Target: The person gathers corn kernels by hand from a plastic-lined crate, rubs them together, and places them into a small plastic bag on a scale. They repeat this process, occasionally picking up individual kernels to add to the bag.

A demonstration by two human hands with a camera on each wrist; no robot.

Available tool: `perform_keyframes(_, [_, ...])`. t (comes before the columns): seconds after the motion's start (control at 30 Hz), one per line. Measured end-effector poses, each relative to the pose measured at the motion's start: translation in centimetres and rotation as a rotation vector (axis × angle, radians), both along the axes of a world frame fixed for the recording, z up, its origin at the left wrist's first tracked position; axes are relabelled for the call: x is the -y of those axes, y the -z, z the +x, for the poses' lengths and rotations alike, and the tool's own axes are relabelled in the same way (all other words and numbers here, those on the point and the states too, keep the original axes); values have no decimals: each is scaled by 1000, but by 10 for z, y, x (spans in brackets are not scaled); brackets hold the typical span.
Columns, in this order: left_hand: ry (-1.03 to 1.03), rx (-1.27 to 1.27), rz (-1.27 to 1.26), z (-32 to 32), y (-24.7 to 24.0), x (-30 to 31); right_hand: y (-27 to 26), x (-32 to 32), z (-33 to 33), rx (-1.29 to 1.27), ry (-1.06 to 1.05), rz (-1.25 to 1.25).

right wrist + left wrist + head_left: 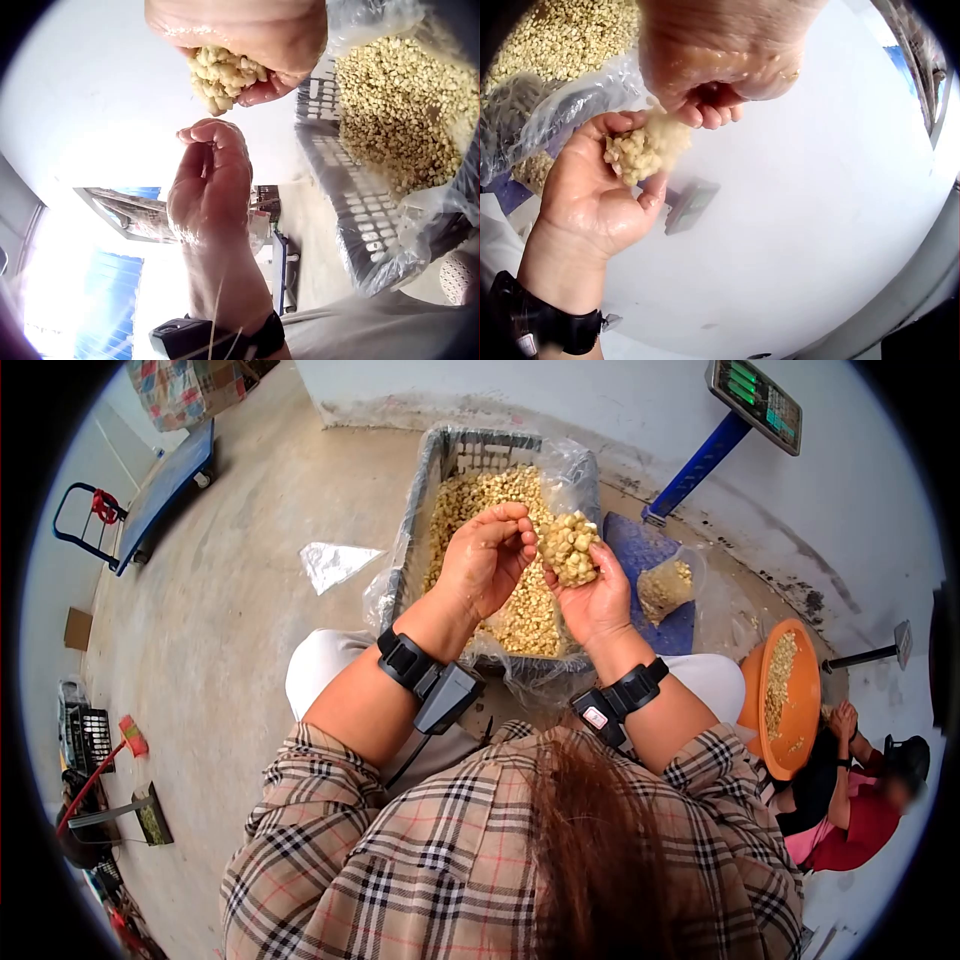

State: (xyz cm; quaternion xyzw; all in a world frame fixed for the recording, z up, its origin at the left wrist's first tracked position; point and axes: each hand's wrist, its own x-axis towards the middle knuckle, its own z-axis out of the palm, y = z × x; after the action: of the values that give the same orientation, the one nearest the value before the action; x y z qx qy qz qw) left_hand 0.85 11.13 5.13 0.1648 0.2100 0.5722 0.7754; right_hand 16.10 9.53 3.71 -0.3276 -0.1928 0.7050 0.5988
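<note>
My right hand grips a pale, wet clump of kernels above the crate; whether clear film wraps it I cannot tell. In the left wrist view, the right palm faces up with the clump between thumb and fingers. Close beside the clump is my left hand, its fingers curled inward and nothing visible in them. The right wrist view has the left hand just below the clump, thumb near the bent fingertips. Loose kernels fill the plastic-lined crate.
A bag of kernels lies on a blue surface right of the crate. Beyond stand a scale and an orange basin, near a seated person. Plastic film lies on the floor at left; a blue trolley stands farther off.
</note>
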Motion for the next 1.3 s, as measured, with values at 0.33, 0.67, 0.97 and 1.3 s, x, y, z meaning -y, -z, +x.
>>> perform_keyframes(0.33, [-10, 39, -23, 1, 3, -6, 3, -13, 6, -22, 7, -25])
perform_keyframes(0.67, [45, 130, -121, -3, 4, -10, 7, -19, 11, -12, 8, -19])
perform_keyframes(0.97, [10, -10, -66, 4, 10, -14, 10, -25, 18, -32, -2, -22])
perform_keyframes(1.3, [13, -152, -96, 16, 9, -27, 13, -39, 36, -106, -60, -40])
